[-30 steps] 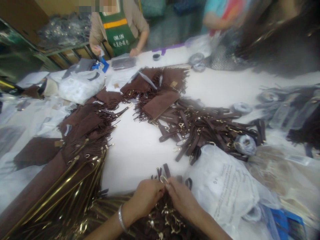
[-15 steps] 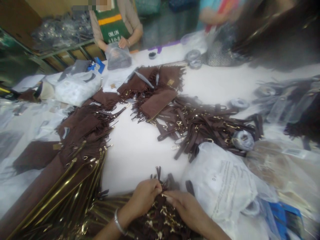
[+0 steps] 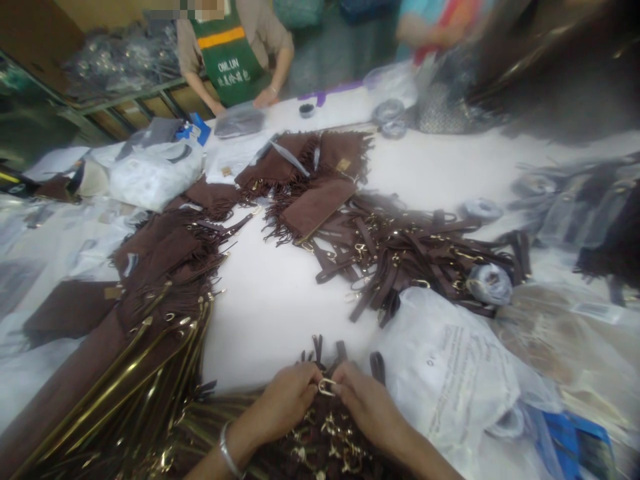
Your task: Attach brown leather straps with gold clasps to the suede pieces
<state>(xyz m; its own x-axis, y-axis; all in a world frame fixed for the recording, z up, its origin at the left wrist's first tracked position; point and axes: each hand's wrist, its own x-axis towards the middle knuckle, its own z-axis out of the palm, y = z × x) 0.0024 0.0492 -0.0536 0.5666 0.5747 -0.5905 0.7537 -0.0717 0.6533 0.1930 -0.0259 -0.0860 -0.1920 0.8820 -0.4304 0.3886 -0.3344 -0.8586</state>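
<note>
A small gold-coloured metal ring (image 3: 327, 387) is pinched between the fingertips of the left hand (image 3: 286, 400) and the right hand (image 3: 369, 405), just above a heap of brown straps (image 3: 325, 443) with gold clasps at the near edge of the white bench (image 3: 280, 300). The ring is judged to be in the middle of being fitted to a strap end, work for which a fine, steady fingertip grip is called for. Both hands are held knuckles-up with thumbs turned inward and nearly touching, the forearms converging from below, and a silver bangle (image 3: 227, 455) is worn on the left wrist.
</note>
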